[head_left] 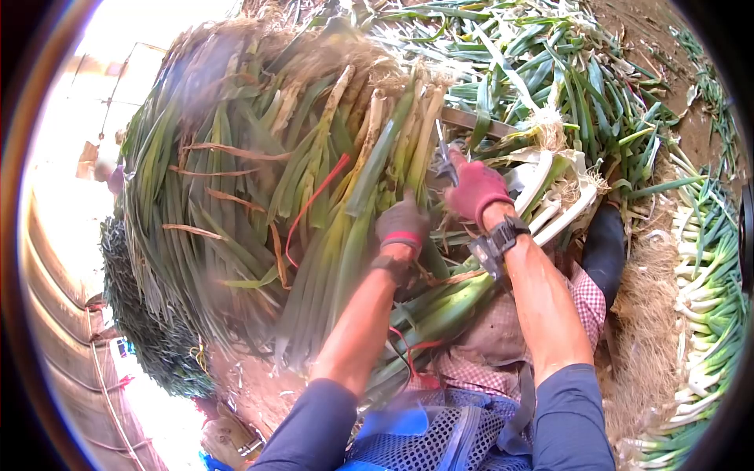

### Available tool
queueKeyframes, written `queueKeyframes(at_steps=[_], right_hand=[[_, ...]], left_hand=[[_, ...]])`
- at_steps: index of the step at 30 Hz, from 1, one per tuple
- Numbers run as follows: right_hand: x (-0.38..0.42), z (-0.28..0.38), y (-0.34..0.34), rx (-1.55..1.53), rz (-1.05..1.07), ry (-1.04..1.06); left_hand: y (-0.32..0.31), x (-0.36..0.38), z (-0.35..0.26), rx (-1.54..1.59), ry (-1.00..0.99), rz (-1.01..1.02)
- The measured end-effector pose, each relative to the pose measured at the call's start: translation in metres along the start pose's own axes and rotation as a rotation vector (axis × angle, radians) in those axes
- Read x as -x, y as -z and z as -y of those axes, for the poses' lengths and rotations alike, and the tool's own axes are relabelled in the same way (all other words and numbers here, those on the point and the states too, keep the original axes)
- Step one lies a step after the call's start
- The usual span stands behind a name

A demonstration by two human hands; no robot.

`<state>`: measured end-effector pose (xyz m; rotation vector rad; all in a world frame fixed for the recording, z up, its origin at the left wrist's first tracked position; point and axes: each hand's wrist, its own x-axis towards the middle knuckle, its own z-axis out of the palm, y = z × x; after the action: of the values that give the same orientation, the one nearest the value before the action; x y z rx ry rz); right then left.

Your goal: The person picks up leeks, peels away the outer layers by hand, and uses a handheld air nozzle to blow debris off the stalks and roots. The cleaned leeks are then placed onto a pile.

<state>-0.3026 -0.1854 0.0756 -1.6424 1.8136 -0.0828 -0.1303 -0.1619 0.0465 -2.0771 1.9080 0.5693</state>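
Gloved hands (477, 188) at flat-leaved, shaggy-rooted leeks (251, 180); right holds slim tool (445, 163).

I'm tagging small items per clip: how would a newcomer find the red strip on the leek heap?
Start at the big leek heap in the upper left, then the gloved left hand at its lower right. Up and left of that hand, a thin red strip curves over the leaves. Its bright colour sets it apart from the green and dry brown leaves.

The leeks (236, 196) are green, right glove (481, 188) red.
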Motion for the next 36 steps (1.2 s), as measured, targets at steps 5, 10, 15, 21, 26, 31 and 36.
queueKeyframes(at_steps=[5, 10, 15, 21, 26, 31, 36], right_hand=[[-0.038, -0.004, 0.003, -0.051, -0.061, -0.036], [-0.024, -0.013, 0.013, -0.028, 0.006, 0.025], [0.026, -0.029, -0.002, -0.091, 0.018, 0.012], [0.116, -0.030, -0.018, -0.080, 0.183, 0.095], [0.186, -0.038, -0.026, -0.092, 0.288, 0.158], [0.193, -0.043, -0.021, -0.026, 0.171, 0.046], [0.195, -0.033, -0.021, -0.149, 0.068, 0.173]], left_hand=[[0.002, -0.018, -0.010, 0.036, 0.071, 0.060], [0.009, -0.029, -0.013, 0.003, 0.034, 0.066], [0.009, -0.021, -0.015, -0.014, 0.010, 0.065], [-0.025, 0.005, -0.002, 0.052, 0.038, 0.266], [-0.042, 0.048, 0.001, 0.061, -0.075, 0.135], [-0.040, 0.103, -0.015, 0.073, -0.189, 0.279], [-0.010, 0.129, 0.011, 0.261, -0.300, 0.094]])
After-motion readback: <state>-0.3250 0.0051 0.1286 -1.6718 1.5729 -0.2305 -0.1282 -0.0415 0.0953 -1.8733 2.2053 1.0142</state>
